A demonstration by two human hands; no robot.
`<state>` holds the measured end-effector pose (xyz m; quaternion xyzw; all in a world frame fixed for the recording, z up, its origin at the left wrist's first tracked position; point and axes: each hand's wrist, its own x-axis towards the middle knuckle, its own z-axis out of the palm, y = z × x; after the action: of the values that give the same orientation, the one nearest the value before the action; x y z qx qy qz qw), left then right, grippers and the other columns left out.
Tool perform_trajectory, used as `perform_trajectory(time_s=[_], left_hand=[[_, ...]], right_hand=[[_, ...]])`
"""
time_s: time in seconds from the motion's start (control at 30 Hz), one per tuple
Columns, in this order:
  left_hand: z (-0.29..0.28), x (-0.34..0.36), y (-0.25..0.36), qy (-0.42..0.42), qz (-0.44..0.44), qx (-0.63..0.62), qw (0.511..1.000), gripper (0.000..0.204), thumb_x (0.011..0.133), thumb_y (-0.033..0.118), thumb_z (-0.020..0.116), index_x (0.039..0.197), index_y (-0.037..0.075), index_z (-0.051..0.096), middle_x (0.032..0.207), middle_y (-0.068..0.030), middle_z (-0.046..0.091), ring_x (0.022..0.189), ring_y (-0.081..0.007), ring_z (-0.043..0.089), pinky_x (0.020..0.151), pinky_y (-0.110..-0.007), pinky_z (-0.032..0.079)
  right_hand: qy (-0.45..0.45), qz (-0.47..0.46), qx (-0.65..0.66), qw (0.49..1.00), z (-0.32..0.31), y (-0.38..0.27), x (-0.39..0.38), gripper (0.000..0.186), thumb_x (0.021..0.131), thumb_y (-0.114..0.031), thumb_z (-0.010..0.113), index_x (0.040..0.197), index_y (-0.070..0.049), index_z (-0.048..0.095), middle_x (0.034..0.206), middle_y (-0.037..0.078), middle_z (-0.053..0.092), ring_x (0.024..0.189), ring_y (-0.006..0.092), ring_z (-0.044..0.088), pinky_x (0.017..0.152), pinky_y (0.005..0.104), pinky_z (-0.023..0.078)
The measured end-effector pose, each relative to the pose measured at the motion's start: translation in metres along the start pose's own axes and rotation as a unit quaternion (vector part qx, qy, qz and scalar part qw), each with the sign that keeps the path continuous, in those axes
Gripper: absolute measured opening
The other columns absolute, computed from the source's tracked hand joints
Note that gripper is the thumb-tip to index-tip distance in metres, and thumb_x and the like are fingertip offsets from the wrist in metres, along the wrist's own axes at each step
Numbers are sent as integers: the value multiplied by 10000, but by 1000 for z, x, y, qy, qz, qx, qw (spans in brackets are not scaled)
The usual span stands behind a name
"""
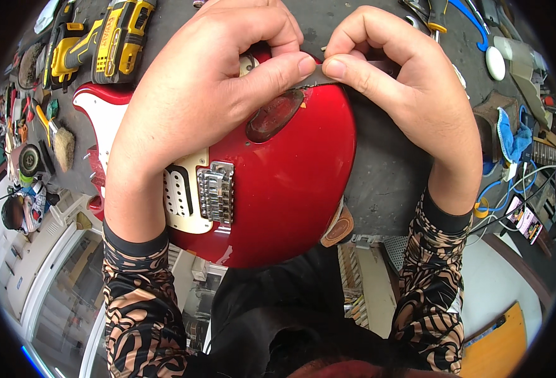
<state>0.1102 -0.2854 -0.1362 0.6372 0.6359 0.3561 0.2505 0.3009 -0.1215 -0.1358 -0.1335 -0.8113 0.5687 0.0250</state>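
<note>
A red electric guitar body [290, 183] lies across the dark bench, with a cream pickguard, a white pickup [177, 192] and a chrome bridge [216, 194]. An oval recess [270, 116] shows near its upper edge. My left hand [208, 88] arches over the guitar, thumb and fingers closed at that edge. My right hand [404, 94] pinches at the same edge, just to the right, its thumb tip near my left thumb. A thin dark strip or wire shows between them; what exactly my fingers hold is too small to make out.
Yellow-and-black power drills [117, 41] lie at upper left, beside a brush [63, 148] and other tools. At right are a blue cloth [511, 135], a round white object [495, 63], cables and a phone [524, 220]. A brown block [336, 230] sits under the guitar's lower right edge.
</note>
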Motion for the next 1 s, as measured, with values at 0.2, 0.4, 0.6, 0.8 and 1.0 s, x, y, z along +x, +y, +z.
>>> perform_trajectory(time_s=[0.2, 0.4, 0.6, 0.8, 1.0], left_hand=[[5, -4, 2, 27, -5, -35, 999, 212, 948, 112, 807, 834, 63, 635, 935, -65, 653, 945, -233, 641, 920, -378, 446], [1, -5, 9, 18, 3, 16, 1000, 223, 930, 101, 812, 824, 64, 620, 944, -86, 646, 957, -243, 622, 915, -373, 440], [-1, -4, 22, 18, -15, 20, 1000, 241, 928, 108, 814, 814, 64, 607, 954, -89, 640, 951, -243, 601, 910, -368, 436], [-1, -4, 23, -3, -11, 58, 998, 250, 933, 118, 815, 810, 62, 605, 966, -90, 636, 954, -248, 594, 897, -370, 437], [-3, -5, 25, 2, -34, 27, 999, 255, 935, 131, 818, 810, 53, 610, 994, -107, 633, 971, -263, 586, 882, -368, 446]], right_hand=[[19, -8, -89, 996, 3, 1, -3, 179, 1007, -153, 797, 988, -22, 676, 841, -17, 644, 790, 59, 589, 719, 239, 490], [9, 88, -58, 994, 3, -28, -2, 217, 1000, -158, 815, 963, -5, 666, 837, 20, 694, 717, 77, 605, 632, 245, 485], [26, 15, -67, 997, 10, 0, -5, 188, 1000, -149, 807, 971, -27, 667, 843, -19, 646, 775, 57, 577, 706, 242, 482], [31, -1, -82, 996, 12, 1, -4, 198, 992, -143, 813, 953, -25, 658, 841, -6, 661, 768, 65, 580, 688, 248, 475], [34, -1, -101, 994, 12, -3, -5, 217, 982, -140, 821, 935, -16, 649, 839, 6, 647, 765, 76, 578, 690, 259, 477]])
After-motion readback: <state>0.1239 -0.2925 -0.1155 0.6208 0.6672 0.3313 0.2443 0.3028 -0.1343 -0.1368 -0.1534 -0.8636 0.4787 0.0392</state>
